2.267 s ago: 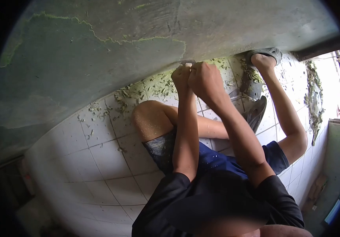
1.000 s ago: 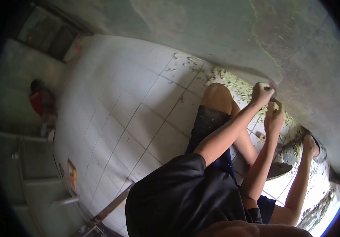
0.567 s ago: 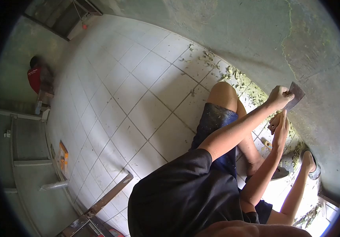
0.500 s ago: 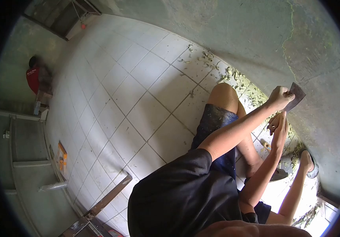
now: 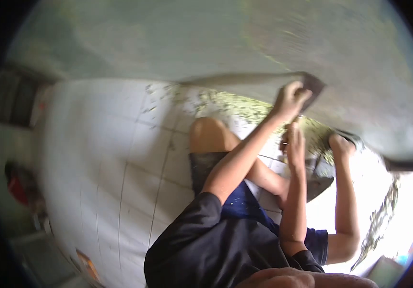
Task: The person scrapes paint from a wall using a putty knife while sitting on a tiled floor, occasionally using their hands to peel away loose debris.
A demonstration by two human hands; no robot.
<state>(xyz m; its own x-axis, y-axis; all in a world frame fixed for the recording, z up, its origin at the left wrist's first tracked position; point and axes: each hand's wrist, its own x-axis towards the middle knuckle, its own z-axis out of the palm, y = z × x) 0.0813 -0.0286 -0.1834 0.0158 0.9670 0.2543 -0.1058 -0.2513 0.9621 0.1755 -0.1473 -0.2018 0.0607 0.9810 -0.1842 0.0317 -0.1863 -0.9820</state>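
Observation:
My left hand [image 5: 290,102] is closed on the dark, flat blade of a scraper [image 5: 315,90], fingers curled over its near side. The blade is against or very close to the green-grey wall [image 5: 206,43]; motion blur hides the exact contact. Just below, my right hand [image 5: 295,146] is closed around what looks like the scraper's brown handle, mostly hidden by the fingers. Pale green scrapings [image 5: 237,106] lie along the foot of the wall, under and beside both hands.
My bent knee [image 5: 209,134] rests over the white tiled floor [image 5: 106,177]. My other foot [image 5: 341,144] is close to the wall, with a grey slipper [image 5: 320,188] nearby. A person in red [image 5: 18,191] is at the far left. More scrapings [image 5: 384,206] lie on the right.
My view has turned, so the wall now spans the top and the hands appear farther left. Both hands keep their hold on the scraper.

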